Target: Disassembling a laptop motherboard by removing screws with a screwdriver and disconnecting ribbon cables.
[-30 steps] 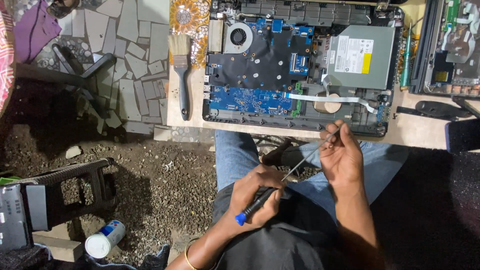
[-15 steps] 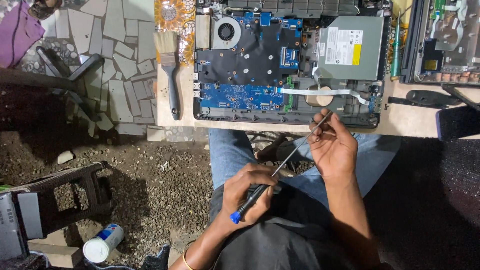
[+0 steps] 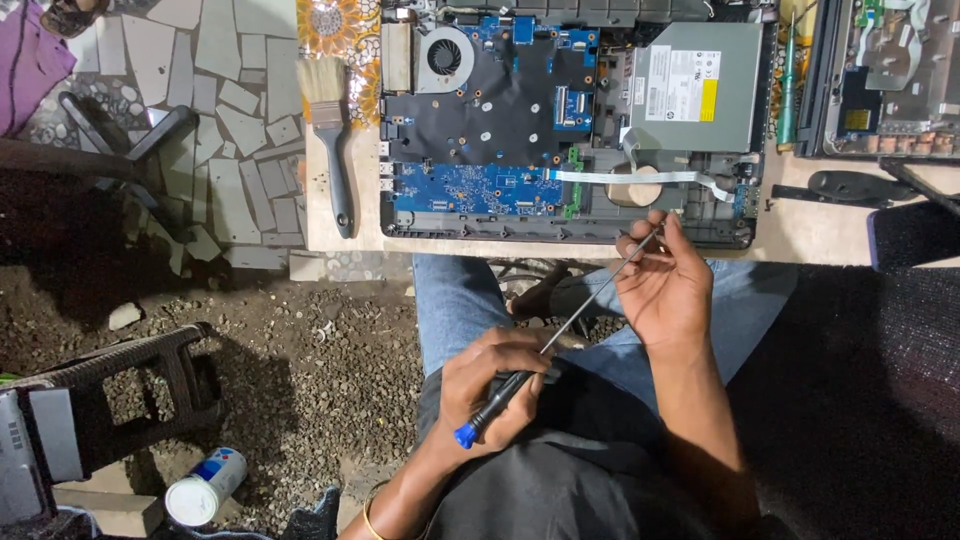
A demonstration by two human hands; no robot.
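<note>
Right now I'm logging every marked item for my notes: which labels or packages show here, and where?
Optical drive label: upper right inside the opened laptop, white rectangle with a yellow patch.
Can: lying on the gravel lower left, white cylinder with a blue and red band.

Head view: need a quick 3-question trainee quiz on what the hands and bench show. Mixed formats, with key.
1. True or false: the left hand grips the screwdriver by its dark handle.
2. What do the right hand's fingers touch? A) the brush B) the screwdriver's tip end C) the fan
3. Fill in: the brush lies on the bench to the ___ of the opened laptop, as pictured.

Key: 1 true; 2 B; 3 left
</note>
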